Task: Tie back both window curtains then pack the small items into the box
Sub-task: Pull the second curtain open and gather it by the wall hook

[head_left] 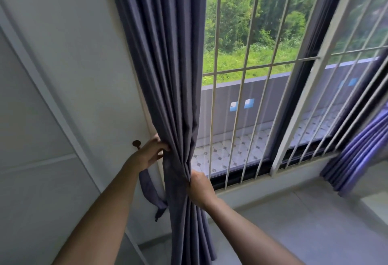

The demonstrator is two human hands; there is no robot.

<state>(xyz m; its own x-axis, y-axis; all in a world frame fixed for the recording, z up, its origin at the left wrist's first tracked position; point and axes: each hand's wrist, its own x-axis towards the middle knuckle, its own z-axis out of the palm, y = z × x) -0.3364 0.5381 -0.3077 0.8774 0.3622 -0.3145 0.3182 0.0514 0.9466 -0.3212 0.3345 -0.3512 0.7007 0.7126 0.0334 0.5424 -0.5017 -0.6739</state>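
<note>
My left hand (pixel 150 153) grips the wall-side edge of the left curtain (pixel 168 75), fingers curled round the bunched cloth, thumb pressed on its front. My right hand (pixel 201 187) pinches the window-side edge a little lower, knuckles toward me, fingertips buried in the folds, so the two hands squeeze the curtain into a narrow waist. The cloth is a heavy, matte, grey-violet weave that falls in deep, straight pleats above my hands and hangs in a tight column below them.

A flat tie-back strap (pixel 150 191) of the same cloth dangles in a loose loop below my left wrist, against the pale wall, just beside the curtain. A small dark round-headed hook (pixel 136 144) sticks out of the wall just left of my left hand.

The right curtain (pixel 357 159) hangs gathered at the far edge of the window, its folds brighter violet in the daylight. Thin pale metal bars (pixel 239 101) run across the glass in a grid. The sill (pixel 273 183) is smooth and grey-white.
</note>
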